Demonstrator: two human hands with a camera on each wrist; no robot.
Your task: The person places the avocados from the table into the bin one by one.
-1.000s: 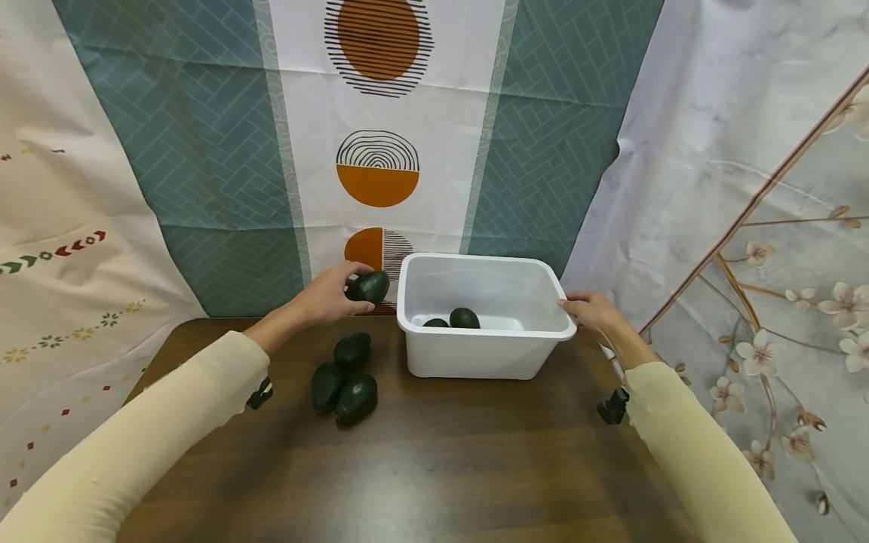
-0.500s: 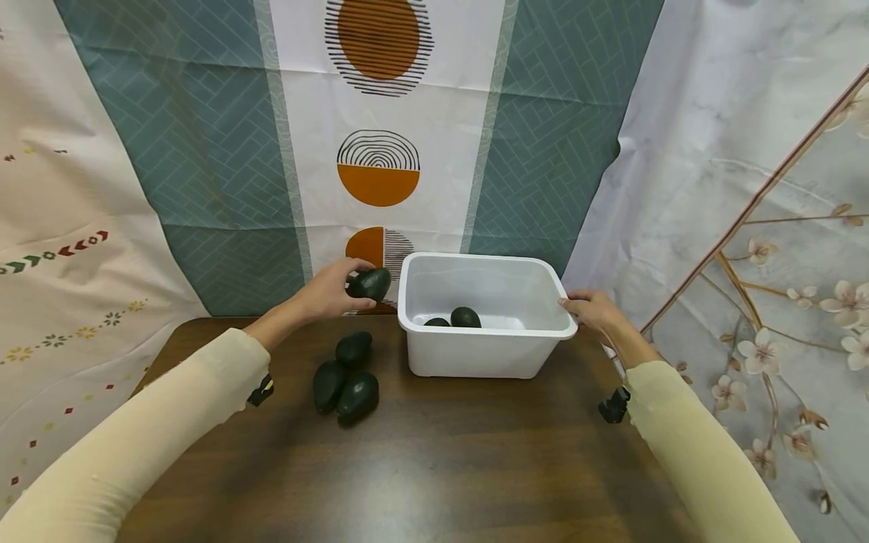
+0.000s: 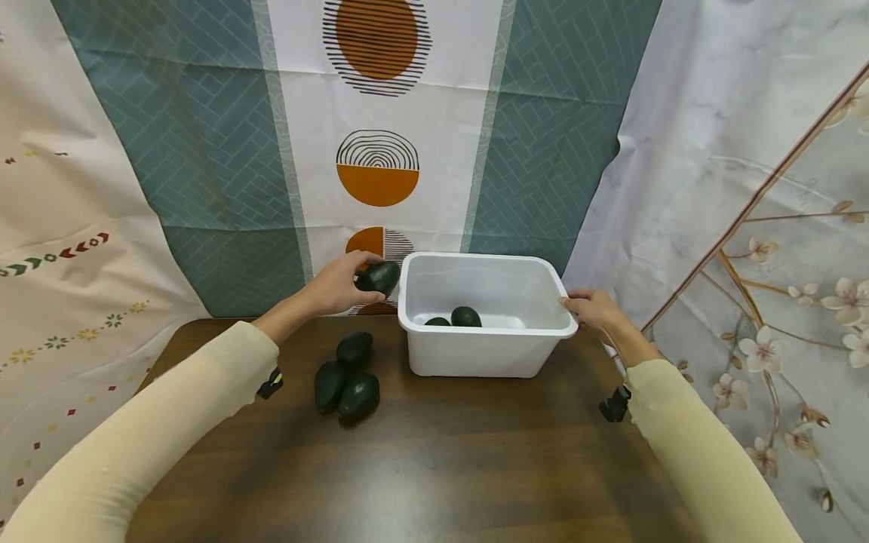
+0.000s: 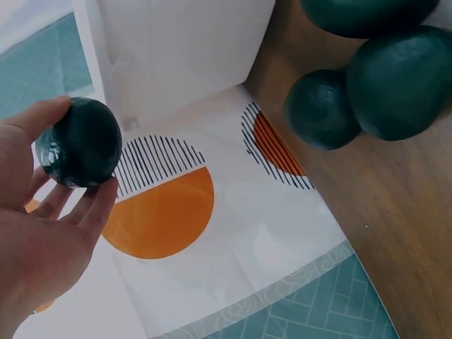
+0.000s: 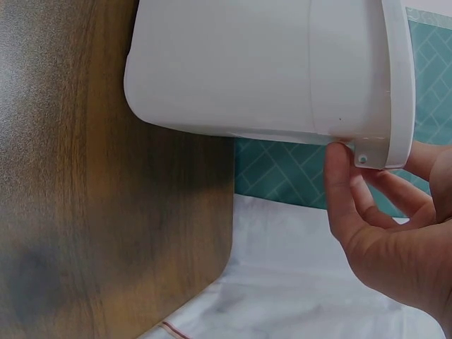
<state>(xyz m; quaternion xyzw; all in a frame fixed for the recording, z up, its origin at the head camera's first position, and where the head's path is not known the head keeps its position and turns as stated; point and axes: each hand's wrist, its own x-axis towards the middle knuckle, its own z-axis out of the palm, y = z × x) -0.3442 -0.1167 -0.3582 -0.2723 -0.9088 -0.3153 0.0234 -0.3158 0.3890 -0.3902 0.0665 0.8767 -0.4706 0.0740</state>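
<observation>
A dark green avocado (image 3: 379, 278) is pinched between the thumb and fingers of my left hand (image 3: 337, 285), held up just left of the white bin (image 3: 475, 353). In the left wrist view the same avocado (image 4: 83, 143) hangs beside the bin's wall. My right hand (image 3: 596, 311) grips the bin's right rim, thumb and fingers on either side of it in the right wrist view. Inside the bin lie an avocado (image 3: 465, 317) and another one (image 3: 437, 321), partly hidden by the front wall. Three avocados (image 3: 357, 398) sit together on the table left of the bin.
The bin stands near the back edge of the brown wooden table (image 3: 434, 467). Behind it hangs a patterned cloth (image 3: 536, 151). A flowered cloth (image 3: 760, 362) borders the table's right side, and another printed cloth (image 3: 88, 317) the left.
My left hand has moved slightly right and up with the avocado, closer to the bin's left rim. The right hand and bin have stayed in place.
</observation>
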